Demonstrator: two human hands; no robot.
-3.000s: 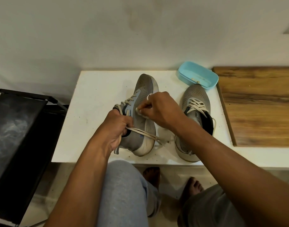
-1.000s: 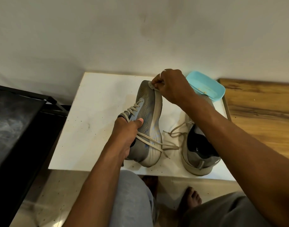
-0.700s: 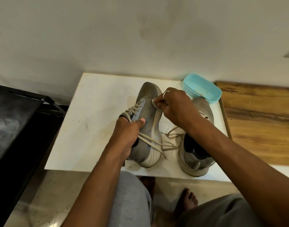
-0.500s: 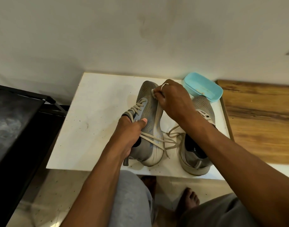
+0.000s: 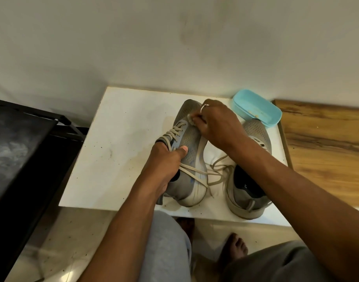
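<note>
Left hand [image 5: 164, 165] clasps shoe [image 5: 189, 139]; right hand [image 5: 217, 127] pinches perhaps a cloth [image 5: 190, 120]; second shoe [image 5: 254, 192], tub [image 5: 256, 106] beside.

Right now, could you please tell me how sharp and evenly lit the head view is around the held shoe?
Head view: soft, even light, no glare; the right hand, pinching a white cloth on the held shoe, is slightly motion-blurred, the left hand sharper; a faint shadow lies on the white table beside that shoe; toward the head view's edges, the wooden top smears.

Shoes: two – tilted shoe [image 5: 192, 139], flat shoe [image 5: 256, 130]. Blue tub [image 5: 256, 108]: one. White table [image 5: 123, 129]: one. Black rack [image 5: 22, 139]: one.
</note>
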